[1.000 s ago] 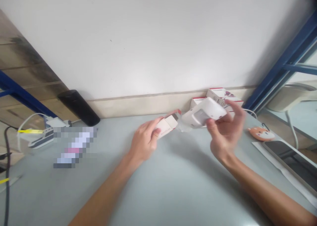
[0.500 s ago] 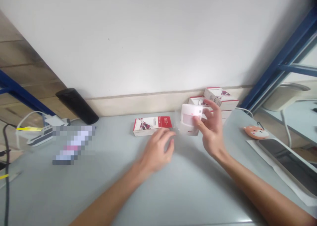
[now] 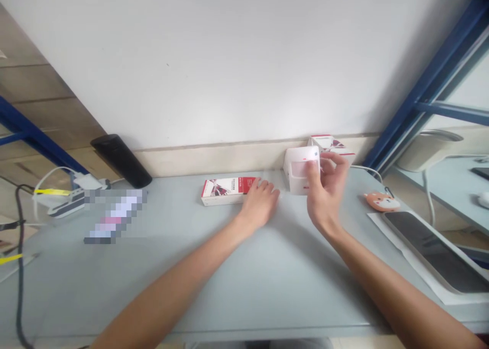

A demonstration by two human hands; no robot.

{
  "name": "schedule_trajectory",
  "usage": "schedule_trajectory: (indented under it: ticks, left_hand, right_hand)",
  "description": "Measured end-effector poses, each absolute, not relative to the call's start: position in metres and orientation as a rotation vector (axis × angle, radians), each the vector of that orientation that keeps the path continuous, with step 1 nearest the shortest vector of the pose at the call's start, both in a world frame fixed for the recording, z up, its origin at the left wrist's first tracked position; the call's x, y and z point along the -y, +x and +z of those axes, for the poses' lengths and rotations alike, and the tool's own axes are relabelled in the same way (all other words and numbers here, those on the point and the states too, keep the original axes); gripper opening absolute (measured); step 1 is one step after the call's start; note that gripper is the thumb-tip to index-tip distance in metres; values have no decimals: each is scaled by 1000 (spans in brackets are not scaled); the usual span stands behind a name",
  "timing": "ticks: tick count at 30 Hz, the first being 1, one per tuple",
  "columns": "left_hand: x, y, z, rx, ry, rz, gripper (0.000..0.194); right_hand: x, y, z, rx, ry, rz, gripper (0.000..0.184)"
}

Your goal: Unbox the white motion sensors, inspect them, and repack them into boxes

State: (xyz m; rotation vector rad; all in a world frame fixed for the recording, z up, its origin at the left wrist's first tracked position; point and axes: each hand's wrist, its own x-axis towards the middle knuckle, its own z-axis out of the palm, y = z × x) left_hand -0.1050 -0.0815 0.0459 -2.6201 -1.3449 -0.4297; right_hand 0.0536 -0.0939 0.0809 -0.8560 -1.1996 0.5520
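My right hand (image 3: 329, 196) holds a white motion sensor (image 3: 300, 169) upright, thumb on its front face and fingers behind it. My left hand (image 3: 262, 204) is low over the table at the red end of a white and red box (image 3: 223, 190). Its fingers are bent downward and close together, the tips partly hidden. A faint clear plastic bag (image 3: 281, 190) shows at these fingertips, hard to make out against the table. Behind the sensor are more white and red boxes (image 3: 331, 144), partly covered by it and my right hand.
A black cylindrical object (image 3: 121, 160) and a white power strip (image 3: 68, 204) are at the left, near a blurred-out item (image 3: 116, 216). At the right lie an orange animal-faced case (image 3: 382, 201) and a dark-screened tablet (image 3: 431, 249) on white paper. A wall stands behind.
My left hand has moved right and slightly up, to the box's red end, its fingers now turned down. My right hand has lifted the motion sensor slightly. The view has shifted a little.
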Motion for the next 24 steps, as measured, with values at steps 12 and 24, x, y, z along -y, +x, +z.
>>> schedule_trajectory:
  ticks: [12, 24]
  left_hand:
    - [100, -209, 94, 2145, -2005, -3045, 19]
    - [114, -252, 86, 2540, -1964, -2846, 15]
  right_hand:
    - [99, 54, 88, 1256, -871, 679, 33]
    - [91, 51, 68, 1822, -1302, 1209, 28]
